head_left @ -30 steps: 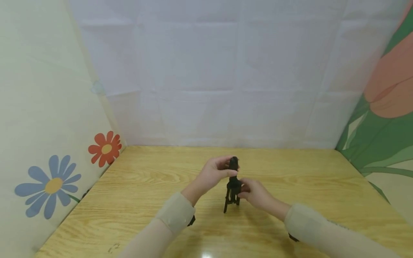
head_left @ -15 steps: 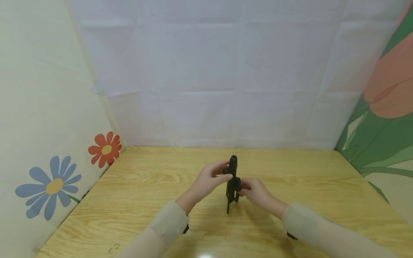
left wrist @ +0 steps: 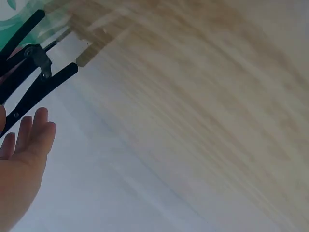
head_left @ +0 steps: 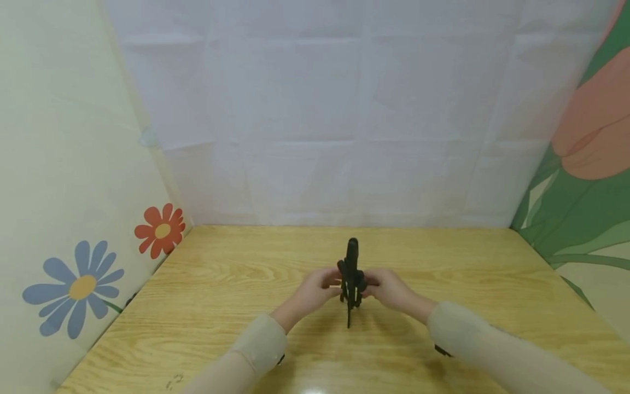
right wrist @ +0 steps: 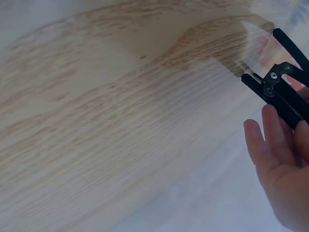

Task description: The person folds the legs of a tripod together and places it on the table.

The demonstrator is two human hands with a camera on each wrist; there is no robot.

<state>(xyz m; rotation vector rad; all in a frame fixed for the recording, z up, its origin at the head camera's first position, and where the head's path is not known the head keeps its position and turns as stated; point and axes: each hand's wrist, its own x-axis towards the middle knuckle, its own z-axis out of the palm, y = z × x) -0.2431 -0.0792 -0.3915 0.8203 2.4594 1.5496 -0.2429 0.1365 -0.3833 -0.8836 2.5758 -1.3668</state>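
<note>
A black mini tripod (head_left: pixel 352 256) stands upright over the middle of the table, one thin leg (head_left: pixel 349 317) pointing toward me. My left hand (head_left: pixel 313 294) holds its left side, thumb and fingers around a leg that angles outward. From the right, my right hand (head_left: pixel 395 291) grips the tripod's lower body. In the left wrist view, spread legs (left wrist: pixel 41 92) with a hinge bracket (left wrist: pixel 39 59) lie beyond the fingertips. The right wrist view shows another metal-riveted hinge (right wrist: pixel 272 79) above my curled fingers; the rest of the tripod runs out of frame.
The wood-grain table (head_left: pixel 236 262) reaches back to a white cloth backdrop (head_left: pixel 295 109). A left wall panel (head_left: pixel 59 137) carries printed flowers, and a green and pink floral panel (head_left: pixel 585 208) borders the right side.
My left hand has slid down from the tripod's upper part to its left leg. The tripod has turned slightly, and a leg now juts out at its left. My right hand stays close to its place.
</note>
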